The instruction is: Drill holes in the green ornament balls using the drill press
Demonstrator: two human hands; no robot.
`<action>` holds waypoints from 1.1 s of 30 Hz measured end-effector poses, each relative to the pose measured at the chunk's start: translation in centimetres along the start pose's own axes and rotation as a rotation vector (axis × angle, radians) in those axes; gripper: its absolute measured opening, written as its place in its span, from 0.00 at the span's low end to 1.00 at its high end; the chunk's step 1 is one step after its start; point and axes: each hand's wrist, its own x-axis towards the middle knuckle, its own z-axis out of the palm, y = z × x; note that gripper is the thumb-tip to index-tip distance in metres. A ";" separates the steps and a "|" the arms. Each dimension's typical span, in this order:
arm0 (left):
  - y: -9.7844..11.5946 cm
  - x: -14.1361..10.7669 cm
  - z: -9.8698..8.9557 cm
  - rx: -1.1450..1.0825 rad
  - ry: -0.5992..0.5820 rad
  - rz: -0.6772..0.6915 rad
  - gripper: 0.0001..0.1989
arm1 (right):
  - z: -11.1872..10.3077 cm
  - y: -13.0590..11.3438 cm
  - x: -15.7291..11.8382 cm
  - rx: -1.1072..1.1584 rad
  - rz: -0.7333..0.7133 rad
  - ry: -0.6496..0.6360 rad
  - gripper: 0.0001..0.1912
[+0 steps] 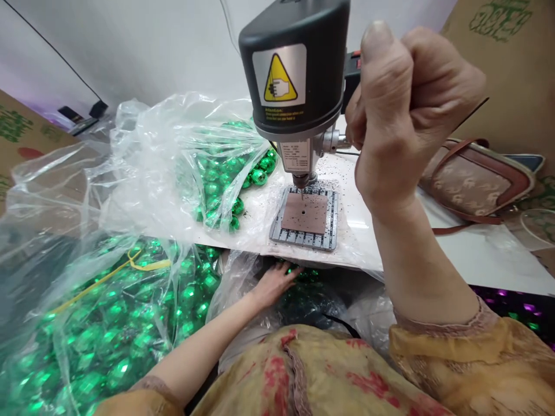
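**Clenched high at the drill press (297, 69), lowered to green balls (309, 274) under the table (463, 254)**

Holds the right hand (416, 115) raised beside the machine's black head, fingers curled tight next to the silver side shaft (335, 141); cannot tell whether around a lever. Has the left hand (275, 283) down below the table's near edge, fingers loosely spread at the green balls in dark plastic; cannot tell whether pinching one.

Just inside the near edge, under the drill: slotted base plate (284, 234), bearing a square brown board (303, 224) with a dark hole near its middle, beneath the drill bit (302, 195). Strewn around, dark shavings (340, 167). Leftward on the table, a heap of faceted green baubles (259, 176), partly covered by clear plastic (143, 133). Past the near edge at left, a large clear bag (125, 346) full of similar ones, crossed by a yellow strap (150, 264). Toward the table's right end, a patterned handbag (479, 176), with a clear cup (538, 228) nearby.
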 end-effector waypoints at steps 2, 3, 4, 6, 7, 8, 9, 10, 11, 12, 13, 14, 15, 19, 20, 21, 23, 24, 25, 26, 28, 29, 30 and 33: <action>0.0 0.9 1.2 -0.093 -0.043 -0.200 0.30 | -0.1 0.0 -0.1 -0.002 0.003 -0.017 0.20; 0.1 1.3 1.9 -0.144 -0.080 -0.253 0.35 | -0.1 0.1 -0.1 -0.001 0.000 -0.021 0.20; 0.4 1.5 2.7 -0.193 -0.153 -0.277 0.40 | -0.1 0.2 -0.1 0.006 -0.007 -0.020 0.21; 1.0 1.3 4.4 -0.261 -0.365 -0.280 0.49 | -0.1 0.5 -0.1 0.023 -0.019 -0.017 0.23; 1.4 1.1 5.2 -0.274 -0.472 -0.276 0.49 | -0.1 0.6 -0.1 0.032 -0.033 -0.012 0.24; 1.7 0.8 6.0 -0.275 -0.562 -0.270 0.45 | -0.1 0.8 0.0 0.039 -0.051 -0.004 0.24; 2.1 0.5 6.6 -0.270 -0.624 -0.263 0.37 | 0.0 0.8 0.0 0.042 -0.067 0.005 0.23; 2.3 0.2 7.1 -0.267 -0.652 -0.251 0.28 | 0.0 0.9 0.0 0.036 -0.074 0.007 0.23; 2.6 0.0 7.3 -0.271 -0.651 -0.235 0.19 | 0.0 0.9 0.0 0.025 -0.080 0.009 0.23; 2.8 -0.1 7.4 -0.288 -0.639 -0.208 0.13 | 0.1 0.9 0.1 0.008 -0.081 0.007 0.23; 3.0 -0.3 7.2 -0.321 -0.615 -0.169 0.09 | 0.1 0.9 0.1 -0.012 -0.072 -0.003 0.22; 3.3 -0.4 6.8 -0.364 -0.583 -0.126 0.08 | 0.1 0.8 0.0 -0.027 -0.065 -0.004 0.22; 3.5 -0.5 6.3 -0.408 -0.551 -0.085 0.09 | 0.1 0.8 0.0 -0.037 -0.058 -0.004 0.22; 4.3 -2.4 2.8 -0.474 -0.469 -0.012 0.11 | -0.1 0.9 -0.2 -0.028 -0.020 -0.018 0.24; 4.4 -3.3 1.8 -0.452 -0.449 -0.027 0.12 | -0.2 1.0 -0.2 -0.018 -0.019 -0.014 0.25; 4.4 -4.3 0.9 -0.422 -0.428 -0.050 0.12 | -0.2 1.2 -0.3 -0.008 -0.020 -0.017 0.26; 4.2 -6.6 -0.4 -0.350 -0.393 -0.104 0.11 | -0.3 1.5 -0.3 0.010 -0.009 -0.022 0.29; 3.9 -7.9 -0.8 -0.320 -0.384 -0.125 0.10 | -0.4 1.6 -0.2 0.017 -0.002 -0.024 0.30; 3.7 -9.1 -1.2 -0.303 -0.384 -0.145 0.10 | -0.4 1.8 -0.2 0.021 0.007 -0.021 0.30; 3.4 -10.3 -1.4 -0.305 -0.393 -0.165 0.09 | -0.4 1.9 -0.2 0.029 0.005 -0.015 0.31; 3.0 -12.4 -1.8 -0.339 -0.418 -0.217 0.09 | -0.4 2.2 -0.2 0.045 0.001 -0.005 0.30; 3.0 -13.3 -2.2 -0.361 -0.423 -0.249 0.09 | -0.4 2.4 -0.2 0.054 -0.004 0.002 0.30; 3.1 -14.0 -2.7 -0.384 -0.415 -0.271 0.12 | -0.4 2.6 -0.2 0.061 -0.008 0.008 0.30; 3.9 -14.5 -5.3 -0.424 -0.242 -0.191 0.20 | -0.5 3.6 -0.3 0.070 -0.004 0.003 0.29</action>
